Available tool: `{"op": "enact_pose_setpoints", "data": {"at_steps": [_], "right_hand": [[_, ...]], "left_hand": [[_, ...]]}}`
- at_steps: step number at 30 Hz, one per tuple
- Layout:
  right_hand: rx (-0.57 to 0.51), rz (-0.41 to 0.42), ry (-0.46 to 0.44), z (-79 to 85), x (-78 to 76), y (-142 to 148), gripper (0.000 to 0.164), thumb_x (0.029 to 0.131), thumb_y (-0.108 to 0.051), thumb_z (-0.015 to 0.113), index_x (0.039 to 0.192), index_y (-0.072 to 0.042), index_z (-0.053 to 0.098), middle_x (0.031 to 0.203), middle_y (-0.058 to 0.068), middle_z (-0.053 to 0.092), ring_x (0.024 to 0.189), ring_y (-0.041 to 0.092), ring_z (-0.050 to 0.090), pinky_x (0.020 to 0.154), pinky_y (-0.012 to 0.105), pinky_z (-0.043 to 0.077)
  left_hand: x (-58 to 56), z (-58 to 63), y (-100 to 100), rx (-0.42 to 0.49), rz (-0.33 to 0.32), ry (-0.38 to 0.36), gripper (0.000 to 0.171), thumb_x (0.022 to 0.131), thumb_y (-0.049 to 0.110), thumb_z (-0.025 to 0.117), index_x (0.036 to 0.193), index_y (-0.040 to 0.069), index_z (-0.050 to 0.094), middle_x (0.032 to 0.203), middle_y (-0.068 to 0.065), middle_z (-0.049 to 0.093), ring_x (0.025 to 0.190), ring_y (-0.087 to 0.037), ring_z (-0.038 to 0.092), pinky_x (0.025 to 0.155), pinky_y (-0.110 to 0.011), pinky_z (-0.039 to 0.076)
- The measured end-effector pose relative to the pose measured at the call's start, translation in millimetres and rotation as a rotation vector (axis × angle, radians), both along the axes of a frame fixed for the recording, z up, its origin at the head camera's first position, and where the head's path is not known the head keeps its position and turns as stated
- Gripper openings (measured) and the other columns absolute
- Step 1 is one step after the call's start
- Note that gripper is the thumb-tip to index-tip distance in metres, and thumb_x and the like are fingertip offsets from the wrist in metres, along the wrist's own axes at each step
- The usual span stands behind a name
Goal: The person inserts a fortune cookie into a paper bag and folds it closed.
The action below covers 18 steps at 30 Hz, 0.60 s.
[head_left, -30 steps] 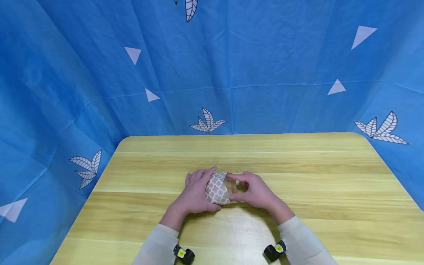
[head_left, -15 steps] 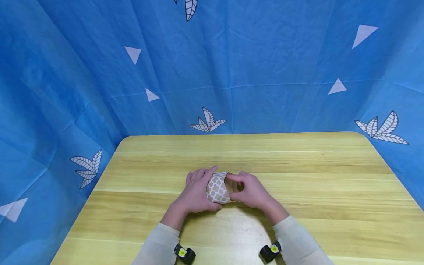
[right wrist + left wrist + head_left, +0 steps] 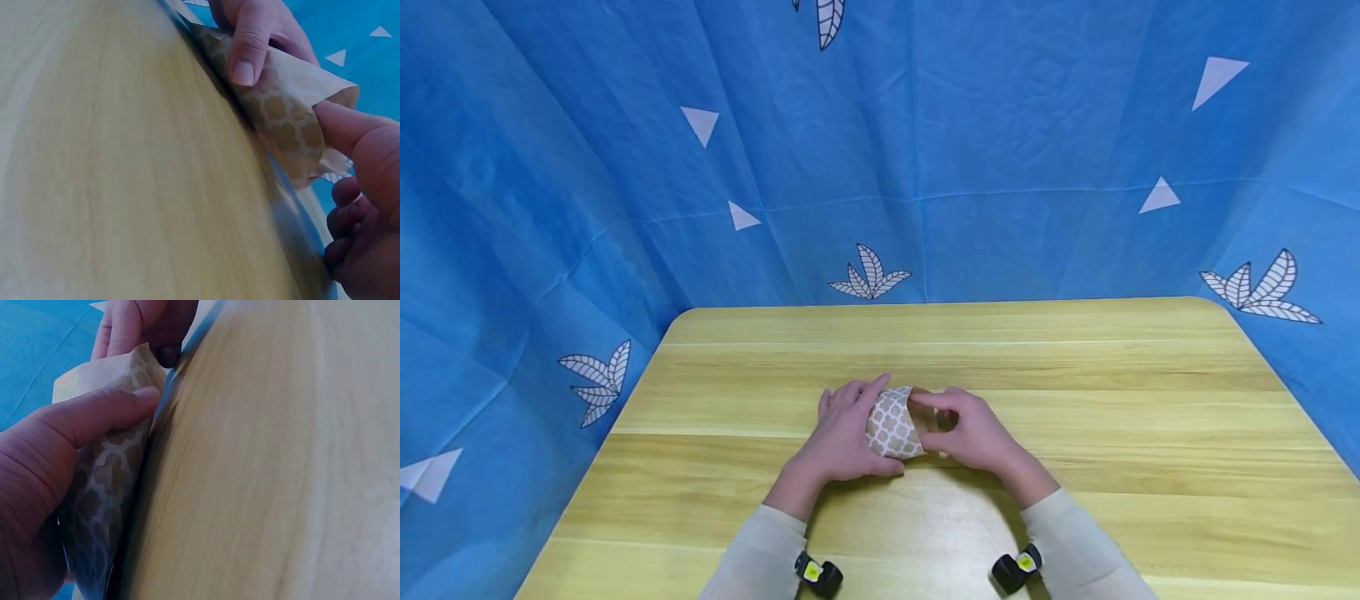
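Note:
A small brown paper bag [image 3: 893, 423] with a white lattice pattern lies on its side near the middle of the table, its mouth facing right. My left hand [image 3: 850, 437] grips it from the left, thumb on the near side and fingers on the far side; in the left wrist view the thumb presses the patterned paper [image 3: 106, 481]. At the mouth, my right hand [image 3: 973, 429] has thumb and index finger spread apart, reaching inside the rim. The right wrist view shows the right thumb [image 3: 347, 128] inside the bag's opening, with the other fingers curled below. The bag's inside is mostly hidden.
Underneath is a light wooden table [image 3: 1075, 358] with rounded far corners. A blue curtain [image 3: 1000, 125] with white triangles and leaf prints hangs behind and to the left. Black wrist cameras [image 3: 822, 577] sit by both light sleeves [image 3: 760, 550].
The right hand has shifted slightly left, its thumb and index finger going further into the bag's mouth, which stands wider. The left hand keeps its hold in about the same place.

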State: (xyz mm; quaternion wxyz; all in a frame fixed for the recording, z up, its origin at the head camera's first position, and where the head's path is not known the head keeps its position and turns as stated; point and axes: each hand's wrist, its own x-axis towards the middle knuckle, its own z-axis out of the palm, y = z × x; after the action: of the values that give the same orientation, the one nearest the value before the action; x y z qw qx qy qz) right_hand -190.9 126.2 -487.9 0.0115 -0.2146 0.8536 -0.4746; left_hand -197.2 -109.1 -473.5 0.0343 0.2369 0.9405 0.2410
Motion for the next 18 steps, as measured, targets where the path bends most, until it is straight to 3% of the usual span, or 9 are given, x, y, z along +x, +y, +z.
{"op": "enact_pose_setpoints", "data": {"at_steps": [4,8,12,18], "right_hand": [[-0.085,-0.040,-0.055,2.7,4.6,5,0.047,0.085,-0.021,0.081,0.130,-0.016,0.069,0.083,0.002,0.057,0.075,0.020,0.047,0.064,0.031,0.043],[-0.196,-0.108,-0.122,5.2,9.8,10,0.042,0.089,-0.022,0.078,0.129,-0.012,0.069,0.071,0.004,0.042,0.066,0.019,0.039,0.058,0.028,0.035],[-0.290,-0.207,-0.179,6.0,14.5,14,0.038,0.090,-0.014,0.076,0.127,-0.008,0.069,0.072,0.004,0.038,0.065,0.018,0.035,0.055,0.026,0.032],[-0.328,-0.308,-0.227,6.4,21.2,15,0.039,0.091,-0.010,0.073,0.129,-0.005,0.066,0.080,0.005,0.041,0.070,0.018,0.038,0.058,0.025,0.037]], "left_hand": [[4.0,0.4,-1,-0.024,0.044,-0.008,0.130,0.054,0.073,0.084,0.160,0.025,0.024,0.142,-0.008,0.044,0.132,-0.030,0.039,0.114,-0.061,0.009],[8.5,2.5,-2,-0.047,0.099,-0.045,0.126,0.061,0.084,0.070,0.161,0.028,0.019,0.147,-0.010,0.042,0.133,-0.031,0.039,0.113,-0.053,0.022],[14.1,7.6,-3,-0.049,0.134,-0.066,0.116,0.071,0.085,0.059,0.162,0.027,0.017,0.147,-0.013,0.043,0.130,-0.032,0.043,0.105,-0.051,0.036],[22.6,12.6,-4,-0.016,0.158,-0.081,0.107,0.079,0.077,0.060,0.162,0.023,0.017,0.144,-0.016,0.045,0.126,-0.033,0.048,0.100,-0.051,0.042]]}}
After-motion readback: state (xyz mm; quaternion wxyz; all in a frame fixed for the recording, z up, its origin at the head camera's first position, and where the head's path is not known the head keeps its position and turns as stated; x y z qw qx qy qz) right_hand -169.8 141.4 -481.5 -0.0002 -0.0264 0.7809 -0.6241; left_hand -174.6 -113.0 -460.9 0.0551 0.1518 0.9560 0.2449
